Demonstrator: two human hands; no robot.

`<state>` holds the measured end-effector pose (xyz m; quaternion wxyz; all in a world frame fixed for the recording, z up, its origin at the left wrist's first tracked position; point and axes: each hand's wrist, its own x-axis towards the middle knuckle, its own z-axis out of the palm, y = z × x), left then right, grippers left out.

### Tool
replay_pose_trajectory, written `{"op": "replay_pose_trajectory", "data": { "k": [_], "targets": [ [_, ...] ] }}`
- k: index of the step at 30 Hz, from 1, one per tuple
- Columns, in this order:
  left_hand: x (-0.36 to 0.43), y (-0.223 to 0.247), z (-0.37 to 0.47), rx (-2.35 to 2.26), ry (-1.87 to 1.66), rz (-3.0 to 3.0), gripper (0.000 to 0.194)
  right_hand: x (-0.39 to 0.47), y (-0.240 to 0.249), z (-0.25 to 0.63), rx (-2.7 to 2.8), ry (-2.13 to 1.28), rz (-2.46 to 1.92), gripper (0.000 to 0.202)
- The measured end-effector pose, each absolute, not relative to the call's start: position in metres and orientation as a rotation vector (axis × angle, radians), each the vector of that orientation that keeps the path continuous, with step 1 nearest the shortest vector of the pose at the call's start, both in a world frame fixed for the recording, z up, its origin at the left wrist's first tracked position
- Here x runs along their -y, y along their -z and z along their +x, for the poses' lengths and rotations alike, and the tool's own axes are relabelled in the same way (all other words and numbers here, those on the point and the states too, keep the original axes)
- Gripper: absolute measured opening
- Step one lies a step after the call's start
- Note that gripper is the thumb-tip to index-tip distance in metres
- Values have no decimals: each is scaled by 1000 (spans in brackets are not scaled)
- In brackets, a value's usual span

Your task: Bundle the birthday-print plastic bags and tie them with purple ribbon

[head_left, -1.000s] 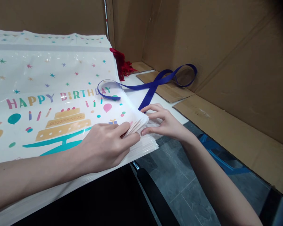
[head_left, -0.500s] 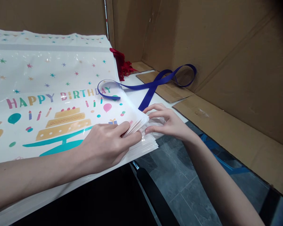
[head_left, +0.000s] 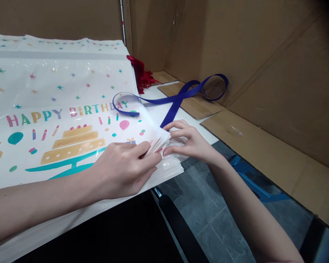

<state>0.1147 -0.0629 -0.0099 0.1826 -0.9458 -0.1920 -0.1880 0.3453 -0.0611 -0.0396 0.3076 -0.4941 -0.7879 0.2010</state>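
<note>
A thick stack of white plastic birthday bags [head_left: 79, 82], printed with "HAPPY BIRTHDAY", a cake and stars, lies on the left. My left hand [head_left: 128, 166] is closed on the near right corner of the upper bags, pinching a fanned, lifted bunch of them between thumb and fingers. Lower corners of the stack lie flat beneath. My right hand [head_left: 190, 140] curves around the edges of that bunch, its thumb and fingers apart, the tips at or very near the edges. A blue ribbon [head_left: 178, 98] loops over the stack's right side and runs down behind my right fingertips.
Red tasselled material [head_left: 145, 78] sits by the stack's far right edge. Tall cardboard walls [head_left: 252, 62] rise behind and to the right, with a cardboard strip [head_left: 263, 157] along the table. A black chair armrest [head_left: 178, 223] is below, over grey floor tiles.
The bunched corner and both hands have shifted very slightly left. My right thumb has moved a little closer to the left fingers. The ribbon lies as before.
</note>
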Motion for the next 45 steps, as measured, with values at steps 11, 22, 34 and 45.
{"op": "replay_pose_trajectory", "data": {
  "k": [11,22,34,45],
  "targets": [
    [63,11,111,544,485,-2651,31,61,42,352,1995,-567,-1259,30],
    [59,10,112,523,490,-2676,23,64,39,355,2234,-578,-1251,45],
    [59,9,113,495,491,-2680,32,63,40,345,2139,-513,-1267,36],
    [59,11,111,524,494,-2679,31,62,41,355,2043,-509,-1247,34]
  ]
}}
